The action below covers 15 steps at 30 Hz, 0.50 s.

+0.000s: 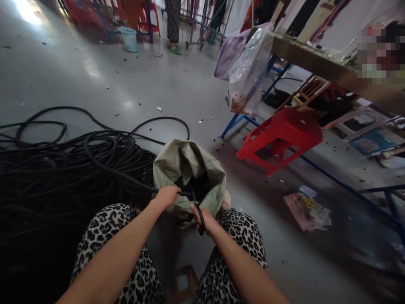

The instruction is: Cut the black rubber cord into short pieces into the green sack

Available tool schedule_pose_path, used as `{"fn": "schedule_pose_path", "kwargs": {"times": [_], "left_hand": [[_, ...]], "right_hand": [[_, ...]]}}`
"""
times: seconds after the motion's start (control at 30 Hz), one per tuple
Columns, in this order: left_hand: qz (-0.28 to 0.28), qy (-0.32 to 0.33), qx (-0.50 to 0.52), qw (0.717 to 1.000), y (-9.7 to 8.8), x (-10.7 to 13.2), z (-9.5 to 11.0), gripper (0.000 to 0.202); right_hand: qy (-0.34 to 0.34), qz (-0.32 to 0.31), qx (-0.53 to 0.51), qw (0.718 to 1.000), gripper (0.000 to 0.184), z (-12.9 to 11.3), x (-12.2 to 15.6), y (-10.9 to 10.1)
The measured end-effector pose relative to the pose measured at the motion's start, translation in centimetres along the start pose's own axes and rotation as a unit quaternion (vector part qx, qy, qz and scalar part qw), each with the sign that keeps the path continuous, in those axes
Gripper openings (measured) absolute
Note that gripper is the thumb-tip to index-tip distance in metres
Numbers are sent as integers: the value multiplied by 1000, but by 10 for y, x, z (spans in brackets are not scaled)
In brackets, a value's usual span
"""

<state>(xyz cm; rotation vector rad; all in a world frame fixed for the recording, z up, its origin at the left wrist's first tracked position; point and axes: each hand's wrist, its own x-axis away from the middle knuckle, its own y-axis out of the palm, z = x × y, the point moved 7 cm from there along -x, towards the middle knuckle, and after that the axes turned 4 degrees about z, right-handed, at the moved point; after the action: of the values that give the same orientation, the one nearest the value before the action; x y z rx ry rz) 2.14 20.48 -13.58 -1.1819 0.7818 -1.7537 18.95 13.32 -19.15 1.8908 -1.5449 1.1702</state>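
My left hand (168, 196) is closed around a black cord (136, 182), whose short end sticks out to the right over the sack. In my right hand (205, 219) is a pair of black-handled scissors (200, 217), the blades pointing up beside that cord end. Whether the blades touch the cord I cannot tell. Between my knees stands a greenish woven sack (210, 162) with its mouth wide and its rim rolled out. Dark pieces (198, 185) lie inside it, too dim to make out singly. A big tangled heap of black cord (104, 152) spreads on the floor to the left.
A red plastic stool (294, 126) lies tipped at the right, near a workbench (322, 59) with blue legs. A plastic packet (308, 211) is on the floor. Farther back are a light-blue basket (129, 40) and a standing person's legs (173, 21).
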Motion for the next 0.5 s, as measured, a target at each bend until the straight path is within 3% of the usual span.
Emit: {"fn": "schedule_pose_path", "kwargs": {"times": [0.1, 0.27, 0.5], "left_hand": [[11, -6, 16, 1000, -3, -1, 0, 32], [36, -3, 32, 999, -5, -4, -2, 35], [47, 23, 50, 997, -3, -7, 1, 34]], "right_hand": [[5, 13, 8, 1000, 49, -2, 2, -3], [22, -37, -54, 998, 51, -5, 7, 4], [19, -55, -48, 997, 49, -6, 8, 9]]}}
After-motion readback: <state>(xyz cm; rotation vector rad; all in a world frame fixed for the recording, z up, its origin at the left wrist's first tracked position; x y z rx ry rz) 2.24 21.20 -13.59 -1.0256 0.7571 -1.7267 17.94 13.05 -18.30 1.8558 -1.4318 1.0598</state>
